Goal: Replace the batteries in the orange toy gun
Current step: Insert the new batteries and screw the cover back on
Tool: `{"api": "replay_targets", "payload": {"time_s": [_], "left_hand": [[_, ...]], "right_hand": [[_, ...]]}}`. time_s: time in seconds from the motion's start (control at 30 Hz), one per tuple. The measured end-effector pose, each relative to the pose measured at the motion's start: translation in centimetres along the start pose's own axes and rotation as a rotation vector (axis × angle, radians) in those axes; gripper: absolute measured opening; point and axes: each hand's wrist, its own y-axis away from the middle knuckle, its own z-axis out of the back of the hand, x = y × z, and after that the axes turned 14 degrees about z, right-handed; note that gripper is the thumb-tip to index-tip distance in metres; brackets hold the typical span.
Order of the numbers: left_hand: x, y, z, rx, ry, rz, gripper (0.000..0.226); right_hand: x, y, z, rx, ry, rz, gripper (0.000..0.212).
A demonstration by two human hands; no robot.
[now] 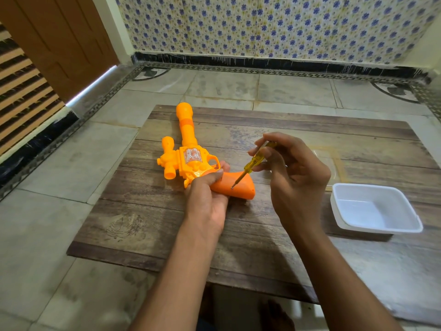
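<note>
Grey tiled floor (59, 230), blue-flowered wall tiles (274, 25), brown door (59, 39), wood-grain board (148, 211).

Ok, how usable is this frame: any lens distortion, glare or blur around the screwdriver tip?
Head view: wide-angle bending shows at the edges, curving the blue-flowered tiled wall; a bright glare strip sits under the brown wooden door; light is dim and soft, with faint shadows on the wood-grain board; the yellow-handled screwdriver tip on the orange plastic toy gun stays reasonably sharp.

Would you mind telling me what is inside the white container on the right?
The white container looks empty: only its bare white floor shows. The strip of floor just behind its near wall is hidden from this angle.
</note>
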Motion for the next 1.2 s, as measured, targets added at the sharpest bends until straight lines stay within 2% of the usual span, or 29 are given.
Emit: {"api": "replay_targets", "payload": {"time_s": [0.27, 0.53, 0.7, 0.8, 1.0, 1.2], "left_hand": [[-0.1, 0.3, 0.1, 0.027, -0.069, 0.033, 0.085], [-0.2, 0.1, 0.1, 0.011, -0.094, 0.045, 0.085], [-0.2, 0.1, 0.1, 0.01, -0.1, 0.033, 0.08], [-0.2, 0.2, 0.2, 0.024, -0.103, 0.046, 0.079], [-0.3, 0.1, 0.4, 0.043, -0.084, 0.059, 0.087], [-0.4, -0.4, 0.5, 0.026, -0.088, 0.06, 0.084]], "right_hand": [[-0.4, 0.0, 0.3, 0.004, 0.023, 0.006, 0.016], [-1.2, 0.2, 0.5, -0.022, 0.13, 0.03, 0.014], [-0.8, -0.4, 0.8, 0.056, 0.328, 0.237, 0.015], [-0.4, -0.3, 0.4, 0.118, 0.336, 0.315, 0.023], [-0.2, 0.1, -0.1, 0.233, 0.106, 0.192, 0.037], [-0.4, -0.1, 0.1, 0.199, 0.213, 0.223, 0.036]]}}
